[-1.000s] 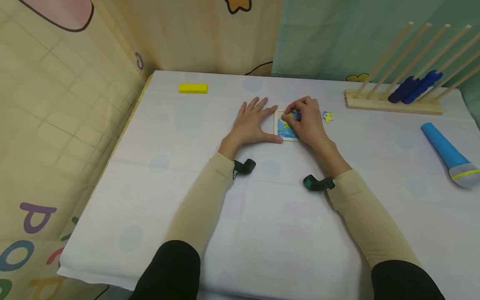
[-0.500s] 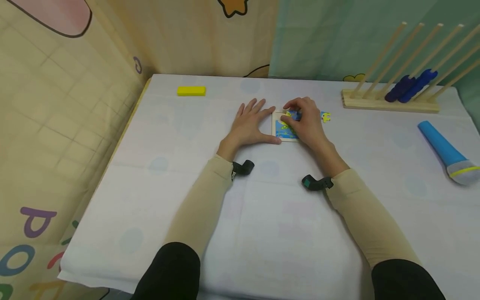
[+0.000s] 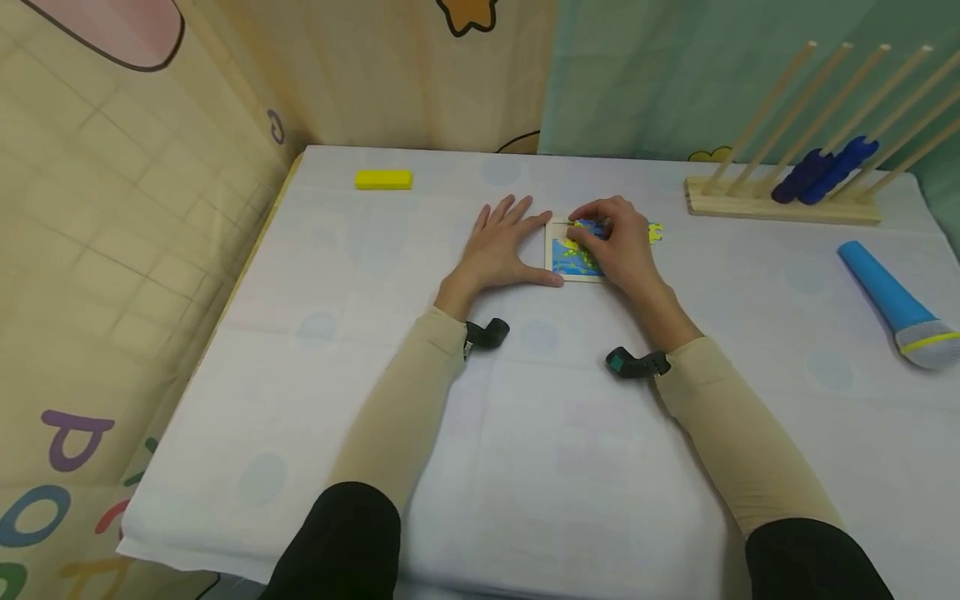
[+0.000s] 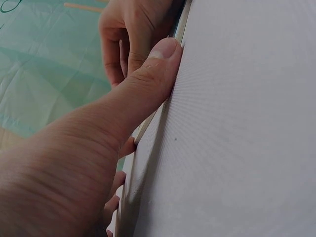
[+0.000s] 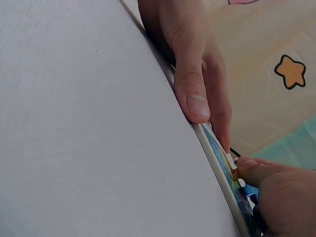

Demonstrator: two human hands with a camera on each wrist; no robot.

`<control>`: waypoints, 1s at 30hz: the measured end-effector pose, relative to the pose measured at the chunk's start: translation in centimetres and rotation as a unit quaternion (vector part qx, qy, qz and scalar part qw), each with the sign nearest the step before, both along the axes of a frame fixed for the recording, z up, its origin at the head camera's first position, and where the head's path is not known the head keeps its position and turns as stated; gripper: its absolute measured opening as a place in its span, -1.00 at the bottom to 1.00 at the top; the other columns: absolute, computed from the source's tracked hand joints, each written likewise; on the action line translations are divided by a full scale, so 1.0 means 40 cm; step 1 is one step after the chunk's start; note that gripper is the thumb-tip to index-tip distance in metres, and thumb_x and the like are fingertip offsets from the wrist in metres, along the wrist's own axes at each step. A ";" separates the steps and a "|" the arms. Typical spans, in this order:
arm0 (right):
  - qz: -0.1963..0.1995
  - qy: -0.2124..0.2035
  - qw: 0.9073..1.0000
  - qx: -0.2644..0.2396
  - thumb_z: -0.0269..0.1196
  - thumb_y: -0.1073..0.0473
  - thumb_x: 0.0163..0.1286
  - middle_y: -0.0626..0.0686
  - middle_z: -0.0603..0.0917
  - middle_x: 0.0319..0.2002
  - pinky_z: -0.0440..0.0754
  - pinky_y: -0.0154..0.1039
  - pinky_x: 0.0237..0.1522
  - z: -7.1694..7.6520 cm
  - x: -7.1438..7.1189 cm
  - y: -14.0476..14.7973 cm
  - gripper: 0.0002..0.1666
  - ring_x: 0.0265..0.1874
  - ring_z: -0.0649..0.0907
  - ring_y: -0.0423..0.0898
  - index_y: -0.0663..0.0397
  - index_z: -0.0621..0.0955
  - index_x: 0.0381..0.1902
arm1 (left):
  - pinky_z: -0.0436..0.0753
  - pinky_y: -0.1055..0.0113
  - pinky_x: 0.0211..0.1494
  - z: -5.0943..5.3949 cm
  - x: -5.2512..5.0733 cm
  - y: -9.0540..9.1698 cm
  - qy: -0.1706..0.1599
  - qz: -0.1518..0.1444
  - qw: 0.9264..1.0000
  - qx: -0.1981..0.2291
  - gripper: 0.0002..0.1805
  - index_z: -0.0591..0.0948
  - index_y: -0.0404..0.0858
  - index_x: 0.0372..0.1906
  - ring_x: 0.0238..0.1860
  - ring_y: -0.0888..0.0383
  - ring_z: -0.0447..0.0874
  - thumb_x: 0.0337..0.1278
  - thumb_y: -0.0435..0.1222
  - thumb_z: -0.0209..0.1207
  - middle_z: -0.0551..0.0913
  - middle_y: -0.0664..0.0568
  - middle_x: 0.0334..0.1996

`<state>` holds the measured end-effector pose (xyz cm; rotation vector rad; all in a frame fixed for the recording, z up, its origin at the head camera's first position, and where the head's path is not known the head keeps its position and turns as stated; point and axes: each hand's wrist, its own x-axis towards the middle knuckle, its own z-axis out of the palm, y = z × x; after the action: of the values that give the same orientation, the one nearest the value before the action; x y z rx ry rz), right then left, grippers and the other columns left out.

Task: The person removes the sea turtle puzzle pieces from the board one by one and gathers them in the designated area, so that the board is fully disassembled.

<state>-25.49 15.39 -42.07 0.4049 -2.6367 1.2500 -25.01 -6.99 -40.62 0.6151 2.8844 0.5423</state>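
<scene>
- Nearest you, your beige sleeves reach in over the white-covered bench from its near edge, a black wrist camera on the right arm.
- Toward the bench's right edge lies a blue toy microphone, apart from your hands; it seems to have no part in this work.
- Your jigsaw puzzle lies flat in its pale frame, about midway along the bench and closer to the far edge than the near one. Blue and yellow picture fills the portion you can see, so it looks well along.
- Your left hand steadies the puzzle's left side: fingers spread, thumb touching the near left corner, forefinger by the far left one.
- Your right hand is over the far part, thumb and forefinger curled in and apparently pinching a jigsaw piece. Your knuckles hide most of it, so you cannot tell whether it is seated.
- Just beyond that hand's right side, a loose yellow piece lies outside the frame; by that, at least one placement is left.
- Near the bench's far right corner stands a wooden peg rack with dark blue counters; near the far left corner, a yellow block. Neither is being touched.
</scene>
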 end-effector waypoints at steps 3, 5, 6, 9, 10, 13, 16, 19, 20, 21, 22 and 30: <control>0.004 0.000 1.000 -0.021 0.37 0.13 0.52 0.15 0.75 0.00 0.41 -0.33 -0.11 -0.003 0.001 0.002 -0.73 -0.13 0.56 -0.06 0.10 0.76 0.08 | -0.34 -0.06 0.75 0.000 0.001 0.000 -0.001 -0.001 1.000 0.000 0.21 0.18 0.18 0.69 0.75 -0.01 -0.33 -0.07 0.48 0.37 -0.08 0.06 0.75; 0.001 0.002 0.999 -0.041 0.35 0.14 0.53 0.14 0.78 -0.01 0.44 -0.40 -0.16 -0.005 0.001 0.004 -0.74 -0.18 0.58 -0.11 0.10 0.76 0.08 | -0.34 -0.06 0.75 0.000 0.002 0.000 -0.002 -0.001 1.000 -0.001 0.21 0.18 0.18 0.69 0.75 -0.01 -0.33 -0.07 0.48 0.36 -0.08 0.06 0.75; 0.000 0.004 0.998 -0.055 0.36 0.14 0.52 0.14 0.78 -0.02 0.46 -0.42 -0.17 -0.004 0.000 0.005 -0.74 -0.19 0.59 -0.14 0.10 0.76 0.07 | -0.34 -0.06 0.75 0.000 0.002 0.001 -0.002 -0.002 1.000 -0.001 0.21 0.18 0.18 0.69 0.75 -0.01 -0.32 -0.07 0.48 0.37 -0.07 0.05 0.75; -0.008 0.004 0.995 -0.094 0.38 0.12 0.50 0.14 0.78 -0.06 0.52 -0.48 -0.16 0.000 -0.001 0.010 -0.72 -0.22 0.62 -0.21 0.12 0.75 0.06 | -0.33 -0.05 0.75 0.001 0.002 0.001 0.000 -0.001 1.000 -0.001 0.21 0.19 0.18 0.69 0.75 -0.01 -0.32 -0.08 0.48 0.37 -0.06 0.05 0.75; -0.013 0.002 0.995 -0.103 0.38 0.10 0.50 0.14 0.77 -0.06 0.53 -0.50 -0.13 0.002 -0.001 0.013 -0.71 -0.20 0.63 -0.24 0.12 0.75 0.07 | -0.33 -0.05 0.75 0.002 0.003 0.000 0.000 -0.001 1.000 -0.001 0.21 0.19 0.18 0.69 0.75 -0.01 -0.32 -0.08 0.48 0.37 -0.06 0.05 0.75; -0.030 -0.007 0.992 -0.120 0.39 0.05 0.49 0.11 0.76 -0.05 0.56 -0.50 -0.05 0.014 -0.001 0.023 -0.67 -0.17 0.64 -0.26 0.14 0.75 0.06 | -0.33 -0.05 0.75 0.004 0.003 0.001 0.001 0.001 1.000 0.000 0.22 0.19 0.17 0.69 0.75 -0.01 -0.31 -0.08 0.47 0.38 -0.07 0.05 0.75; -0.055 -0.024 0.991 -0.120 0.36 -0.01 0.51 0.07 0.76 -0.03 0.55 -0.46 -0.02 0.028 0.003 0.040 -0.65 -0.13 0.63 -0.21 0.09 0.76 0.06 | -0.35 -0.04 0.75 0.005 0.003 0.002 0.000 0.002 1.000 0.003 0.21 0.19 0.17 0.69 0.75 -0.01 -0.32 -0.08 0.46 0.39 -0.07 0.05 0.75; -0.078 -0.046 0.989 -0.118 0.33 -0.05 0.53 0.02 0.76 0.00 0.53 -0.45 -0.01 0.041 0.009 0.065 -0.65 -0.08 0.60 -0.19 0.03 0.78 0.08 | -0.37 -0.04 0.75 0.003 0.004 0.004 -0.005 0.001 1.000 0.006 0.21 0.18 0.17 0.69 0.75 -0.01 -0.34 -0.07 0.46 0.39 -0.09 0.06 0.75; -0.083 -0.050 0.988 -0.119 0.33 -0.05 0.54 0.01 0.76 0.00 0.53 -0.44 -0.02 0.045 0.010 0.075 -0.65 -0.08 0.60 -0.19 0.03 0.78 0.08 | -0.37 -0.04 0.75 0.003 0.004 0.004 -0.006 0.001 1.000 0.005 0.21 0.18 0.17 0.69 0.75 -0.01 -0.34 -0.07 0.46 0.39 -0.10 0.06 0.75; -0.088 -0.052 0.988 -0.117 0.33 -0.05 0.54 0.00 0.76 -0.01 0.53 -0.44 -0.06 0.048 0.010 0.086 -0.65 -0.09 0.59 -0.20 0.03 0.78 0.08 | -0.37 -0.04 0.75 0.003 0.004 0.005 -0.007 0.002 1.000 0.004 0.22 0.17 0.17 0.69 0.75 -0.01 -0.35 -0.07 0.46 0.38 -0.10 0.06 0.75; -0.093 -0.054 0.987 -0.117 0.33 -0.05 0.53 -0.03 0.76 -0.02 0.53 -0.44 -0.06 0.051 0.010 0.099 -0.64 -0.10 0.59 -0.21 0.04 0.78 0.08 | -0.37 -0.04 0.75 0.003 0.004 0.005 -0.008 0.002 1.000 0.004 0.22 0.17 0.17 0.69 0.75 -0.01 -0.35 -0.07 0.46 0.38 -0.11 0.06 0.75; -0.161 -0.049 0.977 -0.131 0.40 -0.02 0.47 -0.31 0.71 -0.25 0.49 -0.49 -0.13 0.044 0.006 0.204 -0.65 -0.17 0.58 -0.31 0.10 0.82 0.02 | -0.37 -0.05 0.75 0.009 0.003 0.000 -0.009 0.002 1.000 0.001 0.23 0.16 0.16 0.70 0.75 -0.02 -0.36 -0.07 0.47 0.38 -0.11 0.06 0.75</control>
<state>-25.24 23.55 -40.32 -0.1252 -2.4348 1.5062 -24.88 -6.98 -40.27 0.6021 2.8699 0.5469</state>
